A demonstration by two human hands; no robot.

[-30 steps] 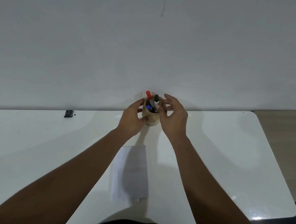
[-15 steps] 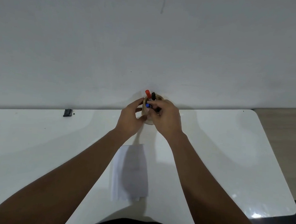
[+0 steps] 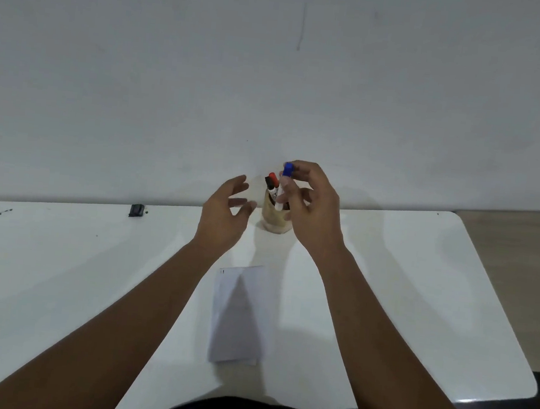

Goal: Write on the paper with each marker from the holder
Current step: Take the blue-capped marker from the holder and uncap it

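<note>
A tan round holder [image 3: 273,220] stands at the table's far edge by the wall. A red-capped marker [image 3: 273,179] and a black-capped marker [image 3: 269,184] stick up out of it. My right hand [image 3: 314,208] grips a white marker with a blue cap [image 3: 287,170], lifted upright with its lower end just above the holder's rim. My left hand [image 3: 224,215] hovers just left of the holder, fingers spread, holding nothing. A white sheet of paper [image 3: 238,316] lies on the table between my forearms, nearer to me.
The white table [image 3: 58,266] runs along a plain white wall; its right edge drops to a wood floor. A small black object [image 3: 136,210] sits at the far edge on the left, with a few dark specks [image 3: 4,211] further left.
My right hand has pulled the blue-capped marker up out of the holder. My left hand has let go of the holder and moved a little left, fingers apart.
</note>
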